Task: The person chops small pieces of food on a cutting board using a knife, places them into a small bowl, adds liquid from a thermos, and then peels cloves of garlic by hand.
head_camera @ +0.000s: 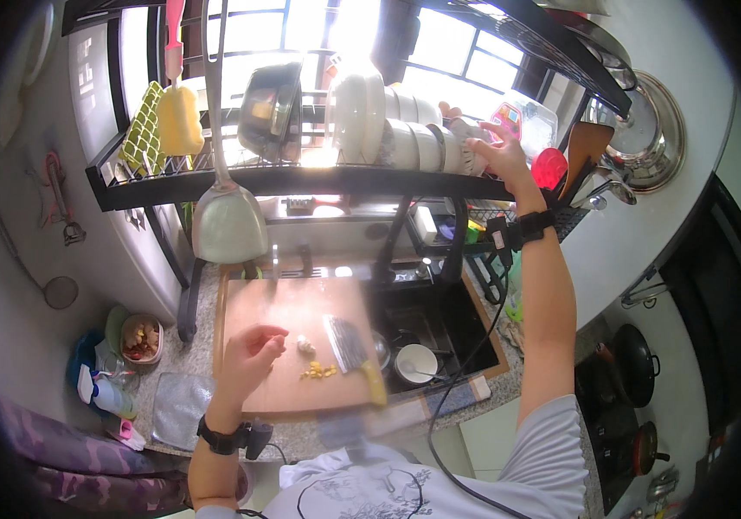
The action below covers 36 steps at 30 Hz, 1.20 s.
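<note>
My right hand point(506, 156) is raised to the dish rack, its thumb and fingers around the outermost small white bowl point(469, 152) at the right end of a row of bowls. Over the left part of a wooden cutting board point(279, 389) is my left hand point(255, 350), loosely curled with nothing visible in it. To its right on the board lie a garlic bulb point(305, 344) and small chopped yellow pieces point(319, 371). A cleaver point(346, 344) with a yellow handle rests along the board's right side, its handle towards me.
A black sink point(467, 324) right of the board holds a white bowl point(416, 363) with a spoon. The black rack's front bar point(318, 181) crosses above the counter. A large spatula point(229, 224) hangs from it. Pans point(633, 360) stand on the stove at right.
</note>
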Tool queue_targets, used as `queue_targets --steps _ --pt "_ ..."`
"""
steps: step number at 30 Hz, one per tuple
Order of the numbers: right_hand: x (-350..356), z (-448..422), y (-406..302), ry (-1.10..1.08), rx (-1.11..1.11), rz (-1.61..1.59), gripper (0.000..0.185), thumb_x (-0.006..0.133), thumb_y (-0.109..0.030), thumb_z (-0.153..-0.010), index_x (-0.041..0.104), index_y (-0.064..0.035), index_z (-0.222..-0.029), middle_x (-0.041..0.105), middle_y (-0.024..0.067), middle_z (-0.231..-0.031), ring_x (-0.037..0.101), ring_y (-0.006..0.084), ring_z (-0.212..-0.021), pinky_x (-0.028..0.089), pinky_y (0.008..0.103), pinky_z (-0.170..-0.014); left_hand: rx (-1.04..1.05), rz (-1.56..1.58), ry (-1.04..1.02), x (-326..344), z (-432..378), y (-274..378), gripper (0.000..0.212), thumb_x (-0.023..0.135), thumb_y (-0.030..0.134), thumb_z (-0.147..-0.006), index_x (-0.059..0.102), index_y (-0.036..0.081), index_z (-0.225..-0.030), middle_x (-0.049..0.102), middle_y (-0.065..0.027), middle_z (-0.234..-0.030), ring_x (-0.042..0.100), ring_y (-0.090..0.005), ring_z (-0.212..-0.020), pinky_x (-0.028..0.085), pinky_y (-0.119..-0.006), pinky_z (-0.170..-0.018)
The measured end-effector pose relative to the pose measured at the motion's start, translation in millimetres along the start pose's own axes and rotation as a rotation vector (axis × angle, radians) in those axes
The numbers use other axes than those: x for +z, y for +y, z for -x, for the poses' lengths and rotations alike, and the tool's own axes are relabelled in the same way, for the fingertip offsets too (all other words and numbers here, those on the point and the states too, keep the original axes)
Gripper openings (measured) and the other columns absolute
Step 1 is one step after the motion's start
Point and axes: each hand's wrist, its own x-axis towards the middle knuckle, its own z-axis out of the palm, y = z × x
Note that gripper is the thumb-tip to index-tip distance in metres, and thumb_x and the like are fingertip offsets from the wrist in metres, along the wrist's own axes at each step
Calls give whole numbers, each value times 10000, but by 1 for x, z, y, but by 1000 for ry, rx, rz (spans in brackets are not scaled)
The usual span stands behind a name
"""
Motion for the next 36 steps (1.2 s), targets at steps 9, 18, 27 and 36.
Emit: queue_targets --steps 9,18,27,36 --pt "-33 79 -36 256 35 -583 454 561 -291 -758 452 -61 -1134 522 85 -1021 524 148 -934 464 295 -739 -20 137 -84 19 11 2 156 524 84 -806 581 -13 -915 571 -11 -754 504 -52 -694 407 -178 -617" --pt "102 293 16 -692 917 -1250 282 436 -206 -865 519 30 -993 567 81 -961 557 193 -864 458 310 -759 -129 159 -250 61 14 -42 399 335 307 -907 469 21 -1152 541 -16 -768 507 -76 -679 421 -212 -636" --pt "152 334 15 -866 946 -966 314 405 -266 -874 527 -29 -1040 551 55 -980 540 136 -863 464 269 -706 -420 245 -220 37 42 -90 335 391 200 -872 434 13 -1147 519 -25 -891 481 -66 -692 426 -202 -525" --pt "174 357 85 -459 321 325 419 529 -356 -770 540 -19 -1018 555 179 -903 538 325 -838 434 384 -736 -289 134 260 9 59 -203 275 403 174 -871 486 -22 -1046 524 -50 -858 482 -116 -784 413 -261 -703"
